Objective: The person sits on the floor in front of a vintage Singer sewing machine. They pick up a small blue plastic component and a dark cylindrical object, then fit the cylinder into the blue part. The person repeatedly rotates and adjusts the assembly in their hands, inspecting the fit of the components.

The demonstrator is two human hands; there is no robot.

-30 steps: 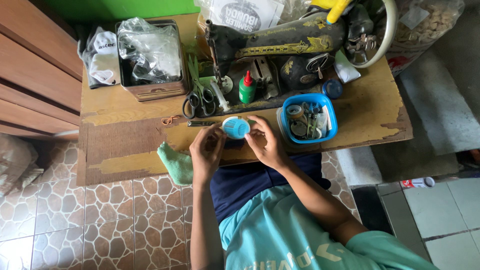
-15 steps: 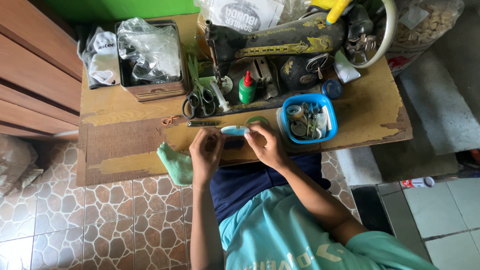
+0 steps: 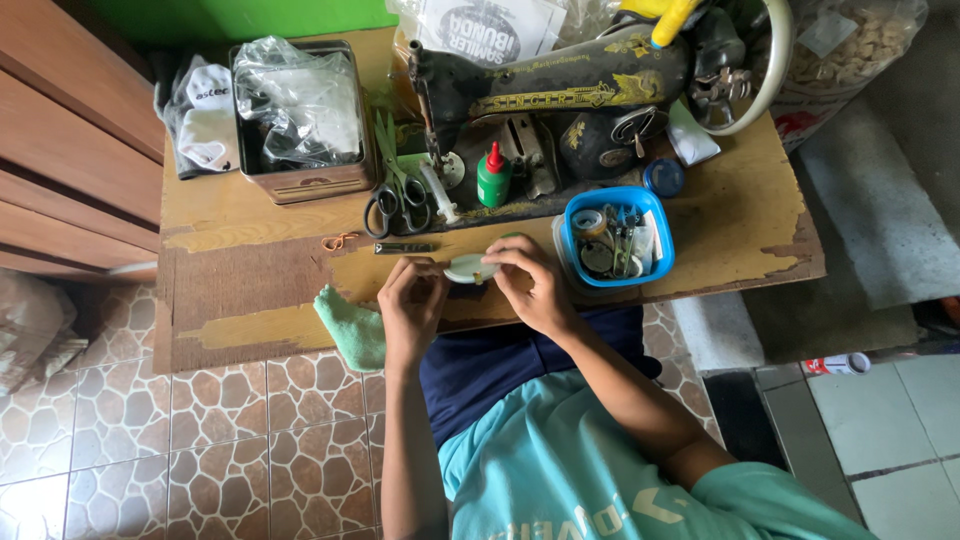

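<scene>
My left hand [image 3: 412,305] and my right hand [image 3: 530,285] meet over the front edge of a worn wooden table [image 3: 250,290]. Between their fingertips sits a small, pale round lid-like piece [image 3: 470,268], turned so its whitish side shows. The right fingers pinch its right rim and something tiny at its edge. The left fingertips touch its left rim. A black sewing machine [image 3: 560,85] stands just behind the hands.
A blue plastic tub [image 3: 612,238] of bobbins and small parts sits right of my hands. Scissors [image 3: 395,195], a green bottle with a red cap [image 3: 492,176], a metal tin holding plastic bags [image 3: 300,115] and a green cloth [image 3: 350,325] lie around.
The round piece showed its blue face a second ago. It has been flipped between my fingers and now shows a pale side; both hands stayed in place.
</scene>
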